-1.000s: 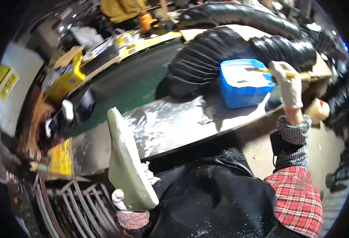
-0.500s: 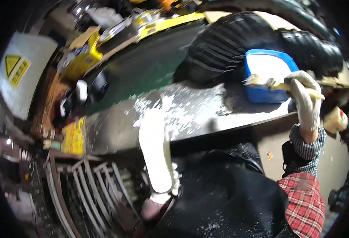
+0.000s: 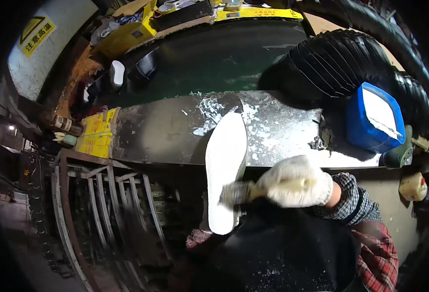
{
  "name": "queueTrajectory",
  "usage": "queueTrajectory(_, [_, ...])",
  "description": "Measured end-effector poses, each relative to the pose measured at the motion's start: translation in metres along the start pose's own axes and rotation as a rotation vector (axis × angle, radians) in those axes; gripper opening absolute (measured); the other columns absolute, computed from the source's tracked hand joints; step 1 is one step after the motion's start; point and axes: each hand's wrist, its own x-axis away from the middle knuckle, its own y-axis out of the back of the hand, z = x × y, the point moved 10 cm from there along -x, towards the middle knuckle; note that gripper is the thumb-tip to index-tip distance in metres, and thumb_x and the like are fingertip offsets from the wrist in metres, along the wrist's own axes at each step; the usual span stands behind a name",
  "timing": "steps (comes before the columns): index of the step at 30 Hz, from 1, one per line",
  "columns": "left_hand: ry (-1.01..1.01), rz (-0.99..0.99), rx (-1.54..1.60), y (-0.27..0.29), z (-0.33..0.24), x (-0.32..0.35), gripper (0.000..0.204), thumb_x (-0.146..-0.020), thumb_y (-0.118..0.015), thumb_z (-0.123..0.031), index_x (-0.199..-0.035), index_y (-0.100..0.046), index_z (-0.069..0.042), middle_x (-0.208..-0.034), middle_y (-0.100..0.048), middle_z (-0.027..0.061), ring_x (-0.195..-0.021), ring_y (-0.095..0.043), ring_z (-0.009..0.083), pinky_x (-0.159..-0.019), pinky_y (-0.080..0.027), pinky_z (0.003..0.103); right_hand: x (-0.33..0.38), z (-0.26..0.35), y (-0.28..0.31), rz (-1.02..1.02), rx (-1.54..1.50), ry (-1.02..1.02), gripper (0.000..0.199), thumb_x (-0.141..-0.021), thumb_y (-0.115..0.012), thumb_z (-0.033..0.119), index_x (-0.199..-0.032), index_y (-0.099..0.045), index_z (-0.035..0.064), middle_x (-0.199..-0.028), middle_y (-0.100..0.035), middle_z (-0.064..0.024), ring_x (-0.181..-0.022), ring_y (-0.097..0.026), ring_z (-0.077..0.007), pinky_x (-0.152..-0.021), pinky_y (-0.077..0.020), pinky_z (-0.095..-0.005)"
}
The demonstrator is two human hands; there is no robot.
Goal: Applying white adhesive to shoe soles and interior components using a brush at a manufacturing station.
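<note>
Right hand [image 3: 298, 184], white-gloved, had its grip clamped on a brush [image 3: 238, 193]; blurred bristles lay across the right side of the white shoe sole [image 3: 226, 151], in its near half. Sole ran lengthwise near to far, far end over the counter [image 3: 156, 127], near end short of the counter's near edge. Left hand [image 3: 204, 223] was at the sole's near end, mostly hidden; couldn't tell that grip. Blue tub [image 3: 358, 124], white contents, stood on the counter at right. Metal rack [image 3: 102, 199] was near left.
</note>
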Motion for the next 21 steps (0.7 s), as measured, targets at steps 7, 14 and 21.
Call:
queueTrajectory(7, [0.169,0.228,0.463,-0.054,-0.010,0.015,0.076,-0.094,-0.037,-0.068,-0.145,-0.041,-0.011,-0.131,-0.056,0.0197,-0.108,-0.063,0.0390,-0.086,-0.055,0.055,-0.068,-0.011,0.077,-0.421,0.071,-0.116,0.020,-0.092,-0.066,0.017,-0.093,-0.068,-0.0027,-0.077,-0.069,-0.0056,-0.069,-0.062,-0.0086,-0.061,-0.0507,-0.0245])
queueTrajectory(14, [0.018,0.134,0.630,-0.083,-0.031,0.012,0.071,-0.096,-0.042,-0.060,-0.148,-0.034,-0.011,-0.141,-0.044,0.0196,-0.122,-0.054,0.0367,-0.092,-0.053,0.056,-0.044,0.054,-0.015,0.152,0.338,0.209,0.017,-0.089,-0.068,0.020,-0.087,-0.071,0.0035,-0.071,-0.068,-0.0129,-0.064,-0.066,-0.0154,-0.059,-0.0531,-0.0279])
queueTrajectory(21, [-0.149,0.124,0.229,-0.087,-0.046,0.021,0.069,-0.100,-0.029,-0.059,-0.144,-0.039,-0.007,-0.137,-0.050,0.0208,-0.114,-0.058,0.0371,-0.088,-0.053,0.052,0.007,0.068,-0.045,0.262,-0.049,0.130,0.022,-0.091,-0.068,0.019,-0.102,-0.068,-0.0008,-0.098,-0.071,-0.0145,-0.090,-0.069,-0.0243,-0.081,-0.0560,-0.0332])
